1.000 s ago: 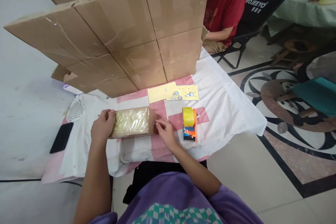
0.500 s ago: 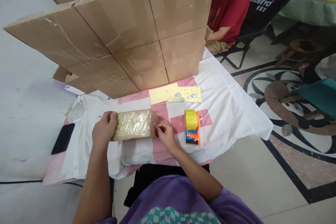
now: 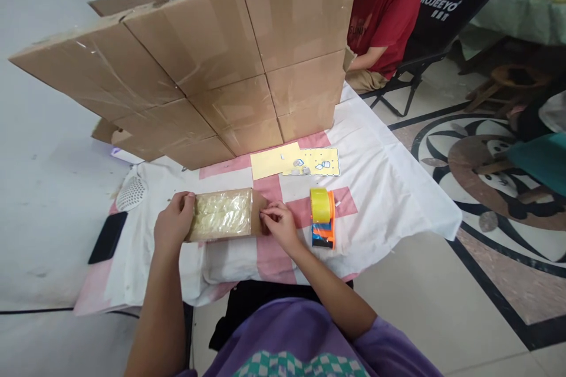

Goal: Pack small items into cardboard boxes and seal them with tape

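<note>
A small open cardboard box point(image 3: 223, 214) filled with pale yellowish wrapped material lies on the cloth-covered table point(image 3: 380, 182) in front of me. My left hand point(image 3: 173, 225) grips the box's left end, fingers curled over its edge. My right hand point(image 3: 278, 222) is at the box's right flap, fingers pinched together against the cardboard; what they pinch is too small to make out. An orange tape dispenser point(image 3: 322, 217) with a yellow roll stands just right of my right hand.
A tall wall of taped cardboard boxes point(image 3: 212, 59) stands behind the small box. Yellow sheets point(image 3: 295, 161) with small stickers lie in front of it. A black phone point(image 3: 107, 236) and a white perforated object point(image 3: 131, 192) lie at left. A person in red sits at back right.
My right hand's pinched fingers have pressed in closer against the box's right flap. The small pale piece seen at the fingertips earlier no longer shows. The left hand stays on the box.
</note>
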The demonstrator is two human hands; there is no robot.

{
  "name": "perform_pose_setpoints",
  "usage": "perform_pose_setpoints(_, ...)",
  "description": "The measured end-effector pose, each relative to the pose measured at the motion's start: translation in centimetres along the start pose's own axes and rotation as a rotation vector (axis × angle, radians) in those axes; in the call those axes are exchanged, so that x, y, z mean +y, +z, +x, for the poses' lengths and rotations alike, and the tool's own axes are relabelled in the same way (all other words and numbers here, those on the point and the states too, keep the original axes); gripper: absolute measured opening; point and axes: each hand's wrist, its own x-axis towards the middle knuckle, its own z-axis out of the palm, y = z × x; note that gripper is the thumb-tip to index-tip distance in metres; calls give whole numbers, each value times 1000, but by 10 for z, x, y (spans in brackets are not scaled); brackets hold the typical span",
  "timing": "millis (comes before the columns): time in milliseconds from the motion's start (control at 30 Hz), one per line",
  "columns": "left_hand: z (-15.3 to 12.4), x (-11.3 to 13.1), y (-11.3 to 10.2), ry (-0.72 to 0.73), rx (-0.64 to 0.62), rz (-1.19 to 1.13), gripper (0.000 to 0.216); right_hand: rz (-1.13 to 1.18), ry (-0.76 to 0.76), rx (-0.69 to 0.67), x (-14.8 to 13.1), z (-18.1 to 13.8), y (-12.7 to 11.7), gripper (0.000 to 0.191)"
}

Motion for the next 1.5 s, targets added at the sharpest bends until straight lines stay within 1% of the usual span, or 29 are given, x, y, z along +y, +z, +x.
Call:
perform_pose_setpoints(167, 0, 0, -1, 13, -7, 14, 51, 2, -2, -5, 1, -2, -1, 8)
perform_pose_setpoints(333, 7, -6, 0, 62, -60, 17, 56, -19, -7, 36, 1, -6, -11, 21)
perform_pose_setpoints(500, 18, -14, 4, 97, -80, -13, 62, -15, -40, 56, 7, -7, -9, 13)
perform_pose_setpoints(700, 25, -23, 9, 112, -75, -68, 60, 13, -56, 71, 16, -8, 1, 11)
perform_pose_setpoints(967, 28, -24, 13, 126, -70, -133, 57, 67, -90, 114, 25, -10, 4, 11)
perform_pose_setpoints(1167, 27, -25, 13, 123, -85, -139, 57, 67, -113, 100, 25, -11, 3, 11)
perform_pose_setpoints(1333, 27, -25, 13, 120, -100, -141, 59, 43, -109, 101, 21, -13, 1, 3)
perform_pose_setpoints(1500, 29, -27, 15, 135, -112, -152, 60, 8, -113, 103, 15, -13, 2, 13)
